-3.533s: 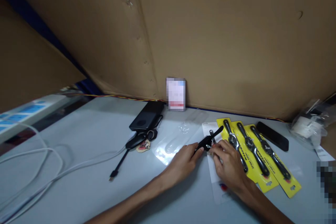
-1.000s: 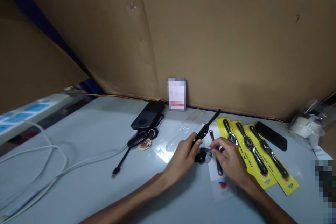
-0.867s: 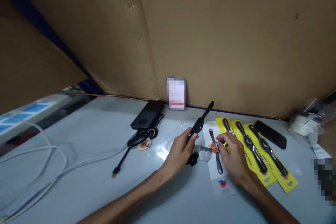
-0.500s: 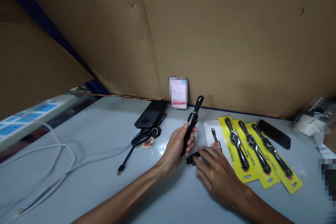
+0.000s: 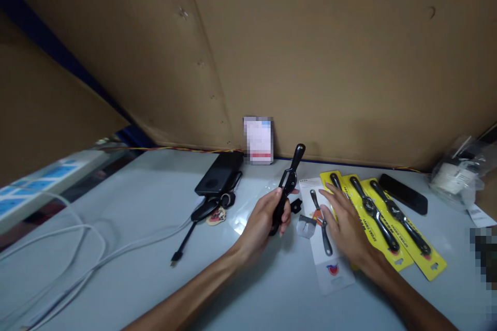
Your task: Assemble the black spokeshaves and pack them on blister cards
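My left hand (image 5: pixel 264 217) is wrapped round the lower handle of a black spokeshave (image 5: pixel 288 181), which tilts up toward the back. My right hand (image 5: pixel 347 227) has its fingers spread over the leftmost yellow spokeshave pack (image 5: pixel 333 178) and the edge of a white printed card (image 5: pixel 324 274); nothing shows in its grasp. Between the hands lie a small black part (image 5: pixel 296 206) and a small clear packet with a grey piece (image 5: pixel 306 226). Two more yellow packs (image 5: pixel 399 264) (image 5: pixel 433 270), each holding a black spokeshave, overlap to the right.
A black power bank (image 5: pixel 218 173) with a short cable and key fob lies left of centre. White cables (image 5: pixel 101 248) cross the left side. A lit screen (image 5: pixel 259 139) leans on the cardboard. A dark phone (image 5: pixel 403 194) and plastic bag (image 5: pixel 458 178) are at right.
My right hand has moved right and back, away from the small black part, uncovering the clear packet and more of the white card. My left hand still holds the spokeshave. The view has shifted slightly.
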### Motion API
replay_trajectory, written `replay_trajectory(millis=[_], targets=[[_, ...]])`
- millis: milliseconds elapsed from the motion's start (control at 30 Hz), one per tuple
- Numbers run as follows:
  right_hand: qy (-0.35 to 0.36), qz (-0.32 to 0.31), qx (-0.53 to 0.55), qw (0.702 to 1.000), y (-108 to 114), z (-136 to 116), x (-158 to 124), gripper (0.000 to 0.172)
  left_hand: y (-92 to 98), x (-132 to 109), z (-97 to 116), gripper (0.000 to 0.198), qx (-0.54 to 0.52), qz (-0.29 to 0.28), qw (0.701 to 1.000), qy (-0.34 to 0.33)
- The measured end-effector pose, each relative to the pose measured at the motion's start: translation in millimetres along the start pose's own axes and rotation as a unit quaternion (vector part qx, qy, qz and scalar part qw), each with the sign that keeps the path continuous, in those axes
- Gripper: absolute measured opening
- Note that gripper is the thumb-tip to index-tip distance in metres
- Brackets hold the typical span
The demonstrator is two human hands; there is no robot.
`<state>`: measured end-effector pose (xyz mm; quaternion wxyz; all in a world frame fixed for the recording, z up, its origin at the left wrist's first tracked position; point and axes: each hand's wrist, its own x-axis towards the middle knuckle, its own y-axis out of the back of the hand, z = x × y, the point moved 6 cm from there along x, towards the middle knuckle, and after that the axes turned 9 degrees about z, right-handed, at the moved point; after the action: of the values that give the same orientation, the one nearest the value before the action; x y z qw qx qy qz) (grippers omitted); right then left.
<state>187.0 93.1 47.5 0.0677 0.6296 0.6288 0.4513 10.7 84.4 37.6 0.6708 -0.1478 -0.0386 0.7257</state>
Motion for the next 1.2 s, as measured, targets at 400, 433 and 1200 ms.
replay_trajectory(millis=[400, 433, 1200], targets=[[-0.301, -0.055, 0.409, 0.860, -5.5, -1.4, -2.0, 0.045, -20.3, -26.8, -14.4, 0.030, 0.496, -0.128, 0.776, -0.369], [-0.316, -0.054, 0.420, 0.849, -6.8, -0.1, -3.1, 0.043, -20.0, -27.5, -12.4, 0.030, 0.492, -0.120, 0.780, -0.366], [0.047, -0.098, -0.121, 0.987, -15.6, -14.7, -7.5, 0.016, 14.1, 3.4, 12.5, 0.034, -0.051, 0.066, 0.996, 0.007]])
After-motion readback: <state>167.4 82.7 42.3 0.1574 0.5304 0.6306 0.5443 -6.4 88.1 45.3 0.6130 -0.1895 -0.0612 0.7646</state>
